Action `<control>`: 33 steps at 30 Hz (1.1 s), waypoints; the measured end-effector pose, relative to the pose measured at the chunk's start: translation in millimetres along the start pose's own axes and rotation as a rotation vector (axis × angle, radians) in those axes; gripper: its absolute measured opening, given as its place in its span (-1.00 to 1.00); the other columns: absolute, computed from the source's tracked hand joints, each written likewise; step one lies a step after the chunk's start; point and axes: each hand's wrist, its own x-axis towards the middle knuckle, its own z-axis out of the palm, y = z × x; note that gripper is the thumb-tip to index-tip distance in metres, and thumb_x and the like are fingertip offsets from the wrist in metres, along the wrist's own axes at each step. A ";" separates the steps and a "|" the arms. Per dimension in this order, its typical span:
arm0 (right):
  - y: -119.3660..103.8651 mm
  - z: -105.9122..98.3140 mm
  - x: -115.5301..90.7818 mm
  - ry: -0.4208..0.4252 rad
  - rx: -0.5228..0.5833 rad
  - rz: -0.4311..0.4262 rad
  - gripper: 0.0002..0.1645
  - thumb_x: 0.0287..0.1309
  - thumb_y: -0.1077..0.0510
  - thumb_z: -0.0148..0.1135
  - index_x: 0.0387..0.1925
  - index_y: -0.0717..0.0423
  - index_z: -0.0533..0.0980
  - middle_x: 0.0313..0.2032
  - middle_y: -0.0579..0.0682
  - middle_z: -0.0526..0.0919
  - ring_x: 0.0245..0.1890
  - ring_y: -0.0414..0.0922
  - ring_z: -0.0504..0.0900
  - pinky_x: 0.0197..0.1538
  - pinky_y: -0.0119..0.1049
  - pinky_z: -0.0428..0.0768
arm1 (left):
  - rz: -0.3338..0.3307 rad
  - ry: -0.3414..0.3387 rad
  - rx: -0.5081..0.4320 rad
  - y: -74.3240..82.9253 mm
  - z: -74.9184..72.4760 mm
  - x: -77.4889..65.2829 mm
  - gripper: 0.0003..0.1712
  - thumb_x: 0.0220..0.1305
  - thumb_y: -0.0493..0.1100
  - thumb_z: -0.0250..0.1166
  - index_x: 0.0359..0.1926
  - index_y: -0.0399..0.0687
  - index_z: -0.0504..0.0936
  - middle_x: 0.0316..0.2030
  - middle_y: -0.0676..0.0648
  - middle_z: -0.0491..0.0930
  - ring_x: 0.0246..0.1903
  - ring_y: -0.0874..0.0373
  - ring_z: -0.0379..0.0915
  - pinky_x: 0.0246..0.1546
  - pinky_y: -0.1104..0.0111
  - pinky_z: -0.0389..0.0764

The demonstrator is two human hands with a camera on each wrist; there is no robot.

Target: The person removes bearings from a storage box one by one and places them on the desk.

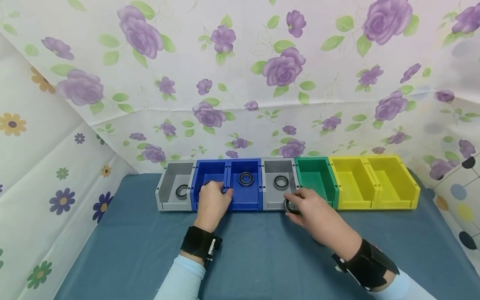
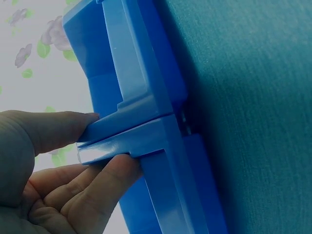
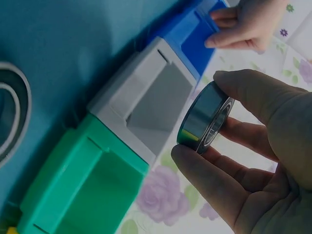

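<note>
My right hand [image 1: 318, 212] pinches a ball bearing [image 3: 204, 119] between thumb and fingers, above the front edge of the right grey bin [image 1: 273, 206]. Another bearing [image 1: 281, 182] lies inside that bin. My left hand [image 1: 213, 204] grips the adjoining side walls [image 2: 122, 134] of the two blue bins, thumb on one side and fingers on the other. The right blue bin [image 1: 245, 199] has a bearing [image 1: 246, 179] in it. In the left grey bin [image 1: 166, 183] a bearing [image 1: 181, 192] rests near the front. My left hand hides much of the left blue bin [image 1: 211, 167].
A green bin [image 1: 316, 177] and two yellow bins [image 1: 350, 179] continue the row rightward. Behind the row hangs a flowered cloth [image 1: 240, 125]. A blue cloth [image 1: 255, 258] covers the table. At the right wrist view's left edge, a ring [image 3: 19, 107] is partly visible.
</note>
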 end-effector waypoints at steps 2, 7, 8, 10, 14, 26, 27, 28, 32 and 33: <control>-0.9 3.3 -1.3 0.000 -0.001 -0.014 -0.48 -0.04 -0.01 0.39 -0.01 0.08 0.54 -0.23 0.01 0.52 -0.25 -0.13 0.48 -0.28 -0.33 0.52 | -0.001 0.001 0.001 0.0 0.0 0.4 -0.60 0.14 -0.04 0.32 -0.10 -0.25 0.63 -0.12 -0.18 0.58 -0.15 0.06 0.52 -0.25 0.25 0.55; -3.0 10.7 -4.7 -0.007 -0.005 -0.029 -0.52 -0.05 0.00 0.39 -0.07 0.09 0.56 -0.25 0.00 0.51 -0.28 -0.14 0.47 -0.28 -0.33 0.52 | -0.002 -0.003 0.012 0.3 0.2 1.4 -0.60 0.14 -0.03 0.32 -0.11 -0.24 0.64 -0.12 -0.17 0.59 -0.15 0.07 0.53 -0.25 0.26 0.55; -3.5 11.9 -5.7 -0.013 -0.005 -0.027 -0.52 -0.06 0.00 0.40 -0.07 0.09 0.56 -0.25 0.00 0.51 -0.28 -0.14 0.46 -0.28 -0.33 0.52 | 0.000 -0.003 0.014 0.5 0.0 1.6 -0.60 0.14 -0.02 0.31 -0.11 -0.24 0.64 -0.12 -0.17 0.59 -0.14 0.06 0.52 -0.24 0.25 0.55; -4.3 14.8 -8.0 -0.031 -0.004 -0.021 -0.51 -0.06 0.00 0.40 -0.06 0.08 0.56 -0.25 0.00 0.51 -0.29 -0.14 0.46 -0.29 -0.33 0.52 | 0.005 -0.001 0.016 0.8 -0.2 1.5 -0.60 0.14 -0.03 0.32 -0.11 -0.24 0.64 -0.13 -0.17 0.59 -0.15 0.05 0.53 -0.23 0.24 0.55; -5.6 20.8 -13.1 -0.076 -0.005 -0.016 -0.49 -0.08 -0.01 0.41 -0.05 0.07 0.57 -0.26 -0.02 0.51 -0.29 -0.16 0.46 -0.29 -0.32 0.52 | 0.007 0.004 0.020 1.4 -0.6 1.3 -0.60 0.14 -0.03 0.32 -0.11 -0.24 0.64 -0.13 -0.18 0.59 -0.14 0.04 0.52 -0.22 0.22 0.55; -14.2 38.0 -31.4 -0.263 -0.020 -0.007 -0.51 -0.07 -0.07 0.39 -0.08 0.03 0.58 -0.23 -0.04 0.52 -0.25 -0.14 0.47 -0.24 -0.26 0.52 | 0.006 0.003 0.013 -1.9 1.6 1.3 -0.60 0.14 -0.03 0.32 -0.12 -0.23 0.64 -0.14 -0.17 0.59 -0.18 0.08 0.54 -0.26 0.26 0.56; -14.6 39.0 -32.3 -0.268 -0.023 -0.010 -0.52 -0.07 -0.07 0.39 -0.08 0.03 0.58 -0.23 -0.04 0.52 -0.24 -0.15 0.47 -0.24 -0.26 0.52 | 0.008 0.005 0.012 -2.0 1.7 1.4 -0.60 0.14 -0.03 0.32 -0.12 -0.23 0.64 -0.14 -0.17 0.59 -0.18 0.08 0.54 -0.27 0.27 0.56; -14.8 39.8 -33.2 -0.270 -0.024 -0.013 -0.52 -0.07 -0.07 0.39 -0.08 0.02 0.58 -0.24 -0.04 0.52 -0.25 -0.15 0.46 -0.25 -0.26 0.52 | 0.009 0.006 0.011 -2.0 1.7 1.4 -0.60 0.13 -0.03 0.32 -0.11 -0.23 0.64 -0.14 -0.17 0.59 -0.18 0.08 0.54 -0.27 0.27 0.56; -15.6 41.7 -36.0 -0.281 -0.013 -0.019 -0.52 -0.08 -0.07 0.39 -0.08 0.02 0.58 -0.24 -0.05 0.51 -0.25 -0.15 0.46 -0.26 -0.26 0.52 | 0.002 0.002 0.005 -2.1 2.0 1.0 -0.59 0.14 -0.02 0.32 -0.10 -0.24 0.64 -0.12 -0.17 0.59 -0.19 0.11 0.54 -0.31 0.32 0.56; -15.6 42.2 -36.6 -0.283 -0.011 -0.019 -0.52 -0.08 -0.08 0.39 -0.08 0.01 0.58 -0.24 -0.05 0.51 -0.25 -0.15 0.46 -0.26 -0.26 0.52 | 0.000 0.002 0.004 -2.0 1.8 0.8 -0.59 0.14 -0.03 0.32 -0.10 -0.24 0.63 -0.12 -0.17 0.58 -0.19 0.12 0.54 -0.33 0.34 0.55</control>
